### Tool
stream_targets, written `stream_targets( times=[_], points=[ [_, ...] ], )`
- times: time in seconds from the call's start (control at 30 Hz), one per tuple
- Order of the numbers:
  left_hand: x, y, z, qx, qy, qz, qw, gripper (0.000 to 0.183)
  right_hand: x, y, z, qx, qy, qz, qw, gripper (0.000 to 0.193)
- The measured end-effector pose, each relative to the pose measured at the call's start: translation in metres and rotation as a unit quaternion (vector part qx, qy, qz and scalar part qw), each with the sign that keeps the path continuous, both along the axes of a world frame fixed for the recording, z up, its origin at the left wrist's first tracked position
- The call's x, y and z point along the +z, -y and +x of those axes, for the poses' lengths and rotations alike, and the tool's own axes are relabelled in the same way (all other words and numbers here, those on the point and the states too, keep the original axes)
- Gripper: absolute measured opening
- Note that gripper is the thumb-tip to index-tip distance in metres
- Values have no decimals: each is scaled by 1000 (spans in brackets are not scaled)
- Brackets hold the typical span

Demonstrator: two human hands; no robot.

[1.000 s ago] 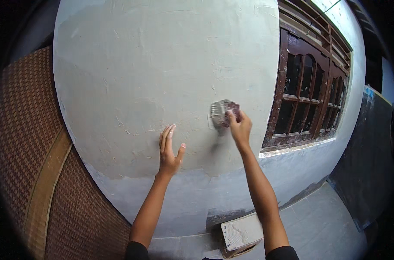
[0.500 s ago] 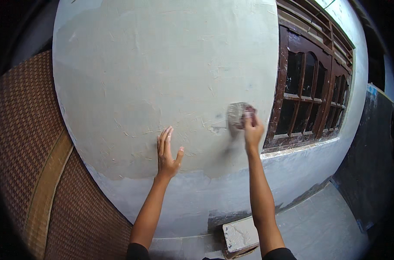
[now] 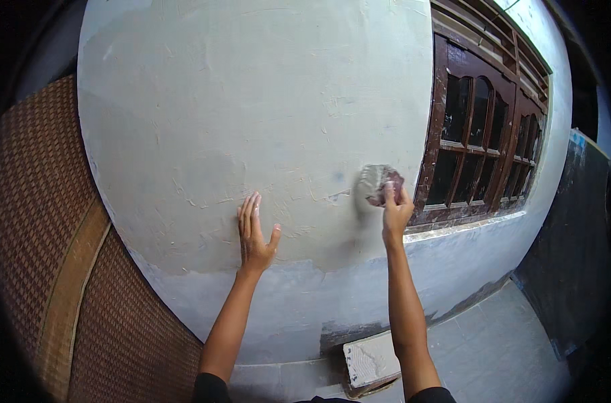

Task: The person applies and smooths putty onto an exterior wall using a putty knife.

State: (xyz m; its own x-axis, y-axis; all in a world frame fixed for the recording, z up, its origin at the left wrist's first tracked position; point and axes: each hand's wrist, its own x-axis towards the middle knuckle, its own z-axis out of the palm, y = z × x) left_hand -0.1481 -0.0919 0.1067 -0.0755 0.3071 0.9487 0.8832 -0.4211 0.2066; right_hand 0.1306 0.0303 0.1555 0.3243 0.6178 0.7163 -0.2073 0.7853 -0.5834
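Observation:
My right hand [image 3: 397, 213] grips a putty scraper [image 3: 397, 181], of which a dark reddish part shows. A clump of grey wet putty [image 3: 371, 183] sits on its left side, close to the wall. Beside it, the light grey wall [image 3: 285, 121] carries a thin putty coat with scattered ridges and flakes. Below a ragged line, the lower wall [image 3: 285, 309] has a bluish white colour. My left hand [image 3: 255, 238] is open, fingers together and pointing up, thumb apart; whether it touches the wall I cannot tell.
A dark brown wooden window [image 3: 480, 127] with a pale sill [image 3: 467, 227] adjoins the wall at right. Woven brown matting [image 3: 36, 154] stands along the left. On the grey tiled floor [image 3: 494, 336] a box [image 3: 373, 363] bears pale putty on top. A dark panel [image 3: 574, 248] stands far right.
My right hand has shifted slightly down and right with the scraper, which is tilted a little differently. My left hand has moved slightly left and up, still open.

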Motion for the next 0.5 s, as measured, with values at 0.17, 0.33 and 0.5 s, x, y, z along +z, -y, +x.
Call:
stream_targets(
  times=[0.17,0.33,0.5],
  points=[
    [0,-4,9,-9,0,-9,1000,68,-18,24,-72,-30,232,24,972,26],
    [-6,-1,9,-6,-2,-16,1000,69,-12,0,-18,-41,32,2,999,22],
    [-7,-6,7,-5,-2,-18,1000,70,-32,1,-39,-5,116,36,993,21]
  ],
)
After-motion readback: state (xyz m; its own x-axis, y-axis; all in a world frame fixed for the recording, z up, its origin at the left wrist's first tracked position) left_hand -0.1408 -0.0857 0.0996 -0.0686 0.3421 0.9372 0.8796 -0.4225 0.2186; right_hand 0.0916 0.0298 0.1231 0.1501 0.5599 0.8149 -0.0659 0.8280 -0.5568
